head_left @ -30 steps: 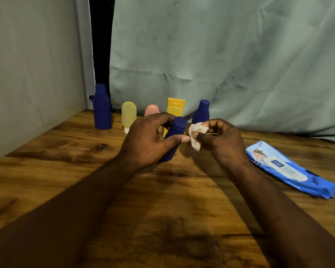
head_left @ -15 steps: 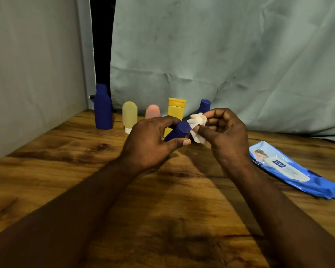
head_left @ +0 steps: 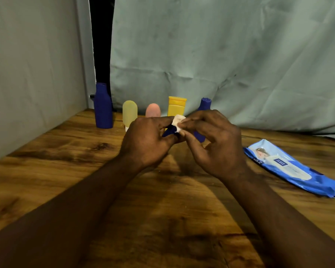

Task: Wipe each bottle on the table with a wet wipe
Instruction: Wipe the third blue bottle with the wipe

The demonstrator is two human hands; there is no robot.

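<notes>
My left hand [head_left: 145, 142] grips a small dark blue bottle [head_left: 170, 130], held above the wooden table [head_left: 66, 171]; most of the bottle is hidden inside my fingers. My right hand [head_left: 217, 144] pinches a white wet wipe [head_left: 178, 121] and presses it over the bottle's top end. Behind my hands stand a tall blue bottle [head_left: 103, 106], a pale yellow bottle [head_left: 130, 115], a pink bottle [head_left: 153, 110], a yellow bottle [head_left: 176, 106] and another blue bottle [head_left: 205, 105], partly hidden by my right hand.
A blue pack of wet wipes [head_left: 290, 169] lies flat on the table at the right. A grey wall [head_left: 33, 74] closes the left side, and a pale green cloth [head_left: 220, 55] hangs along the back edge.
My right hand has moved left and brought the wipe over the top of the small blue bottle. My left hand has tilted the bottle lower, so less of it shows.
</notes>
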